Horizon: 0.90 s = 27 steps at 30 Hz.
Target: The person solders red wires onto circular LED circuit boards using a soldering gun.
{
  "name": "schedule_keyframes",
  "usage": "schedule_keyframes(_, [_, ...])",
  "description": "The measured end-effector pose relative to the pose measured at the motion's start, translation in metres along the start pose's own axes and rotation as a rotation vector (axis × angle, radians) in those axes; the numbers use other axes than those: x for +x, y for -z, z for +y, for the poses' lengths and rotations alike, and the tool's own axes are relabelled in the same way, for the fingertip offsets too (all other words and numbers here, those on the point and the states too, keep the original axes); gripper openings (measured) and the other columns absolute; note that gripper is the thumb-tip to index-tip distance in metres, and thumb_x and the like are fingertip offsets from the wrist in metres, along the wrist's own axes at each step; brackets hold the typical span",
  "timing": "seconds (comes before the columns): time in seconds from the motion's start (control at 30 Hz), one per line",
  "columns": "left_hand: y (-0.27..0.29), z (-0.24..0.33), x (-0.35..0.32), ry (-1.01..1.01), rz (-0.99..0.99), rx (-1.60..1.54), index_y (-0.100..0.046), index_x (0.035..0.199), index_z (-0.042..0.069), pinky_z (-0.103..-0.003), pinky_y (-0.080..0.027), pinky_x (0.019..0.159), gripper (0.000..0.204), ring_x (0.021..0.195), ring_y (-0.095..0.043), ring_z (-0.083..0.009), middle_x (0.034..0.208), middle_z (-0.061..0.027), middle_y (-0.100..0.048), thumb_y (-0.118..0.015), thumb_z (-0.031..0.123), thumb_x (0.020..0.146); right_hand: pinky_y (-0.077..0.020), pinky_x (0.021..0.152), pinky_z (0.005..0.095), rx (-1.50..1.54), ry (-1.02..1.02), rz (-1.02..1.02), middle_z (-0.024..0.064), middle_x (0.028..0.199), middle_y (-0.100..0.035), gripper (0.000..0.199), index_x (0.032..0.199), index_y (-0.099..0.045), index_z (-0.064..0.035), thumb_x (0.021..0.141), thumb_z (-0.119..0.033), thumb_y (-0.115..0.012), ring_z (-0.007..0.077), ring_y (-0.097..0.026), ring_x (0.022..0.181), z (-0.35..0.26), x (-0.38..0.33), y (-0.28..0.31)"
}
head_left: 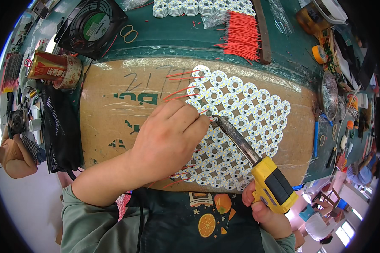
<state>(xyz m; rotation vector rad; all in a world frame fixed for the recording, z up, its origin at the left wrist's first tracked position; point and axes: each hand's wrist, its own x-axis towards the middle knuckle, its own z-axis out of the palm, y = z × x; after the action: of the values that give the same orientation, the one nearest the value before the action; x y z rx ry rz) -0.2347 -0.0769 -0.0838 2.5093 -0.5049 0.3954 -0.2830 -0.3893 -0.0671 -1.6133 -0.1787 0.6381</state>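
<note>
Currently: L hand (166, 141) rests on the array of round white LED boards (236, 114) laid out on a cardboard sheet (114, 126). Fingers curled, thumb & forefinger pinched together near the iron tip; whatever is pinched is too small to tell. R hand (264, 211) at lower R, fingers wrapped round the yellow handle of a soldering iron (257, 166). Iron shaft runs up-left, tip touching a board just beside L fingertips (200, 120).

Boards lie edge to edge in diagonal rows, covering the R half of the cardboard. Several red wires (177, 90) stick out from boards at the array's L edge, above & below L hand.

Bench (169, 36) beyond the cardboard: bundle of cut red wires (240, 36), stacks of white boards (190, 7) at top, black fan (93, 25) upper L, 2 rubber bands (128, 33) beside it. Red drink can (44, 67) inside a tape roll (71, 71) at far L. Blue tool (316, 137) off the cardboard's R edge. Person wears a dark apron w/ orange fruit print (207, 223), green sleeves.
</note>
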Motion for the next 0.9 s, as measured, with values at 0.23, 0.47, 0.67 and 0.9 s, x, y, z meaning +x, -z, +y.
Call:
schedule_keyframes(0.23, [0.0,0.001,0.0,0.002,0.001,0.013,-0.068,0.101,0.003,-0.039,-0.05,0.081,0.028,0.088,-0.059,-0.0262,0.09,-0.0071,-0.059,-0.064,0.006,0.074,-0.0443,0.058,0.0287,0.19,-0.137,-0.013,0.0006,0.079,-0.052,0.079,0.135,-0.048,-0.0048,0.078,-0.043,-0.086,0.0143,-0.053,0.069,-0.002,-0.008,0.003])
schedule_keyframes(0.47, [0.012,0.002,0.012,0.026,0.025,-0.061,-0.072,0.097,0.005,-0.038,-0.053,0.076,0.026,0.085,-0.063,-0.0274,0.092,-0.0082,-0.064,-0.074,0.0,0.072,-0.0429,0.054,0.0285,0.29,-0.174,0.122,-0.0008,0.075,-0.051,0.095,0.141,-0.047,-0.0051,0.07,-0.048,-0.092,0.0137,-0.051,0.064,-0.023,0.005,0.002])
schedule_keyframes(0.67, [0.022,-0.009,0.034,0.044,0.044,0.019,-0.074,0.093,0.007,-0.04,-0.054,0.074,0.016,0.085,-0.065,-0.0293,0.09,-0.0089,-0.066,-0.077,0.002,0.078,-0.0425,0.056,0.0281,0.298,-0.184,0.162,-0.0004,0.074,-0.05,0.095,0.14,-0.048,-0.004,0.07,-0.049,-0.092,0.0127,-0.05,0.063,-0.031,0.026,-0.001])
schedule_keyframes(0.9, [0.007,-0.016,0.039,0.062,0.028,0.054,-0.074,0.093,0.007,-0.041,-0.054,0.076,0.016,0.084,-0.065,-0.0305,0.09,-0.0094,-0.067,-0.077,0.003,0.078,-0.0418,0.057,0.0282,0.131,-0.075,0.032,0.0021,0.076,-0.055,0.072,0.13,-0.052,-0.0014,0.08,-0.042,-0.085,0.0121,-0.051,0.065,-0.01,0.034,-0.001])
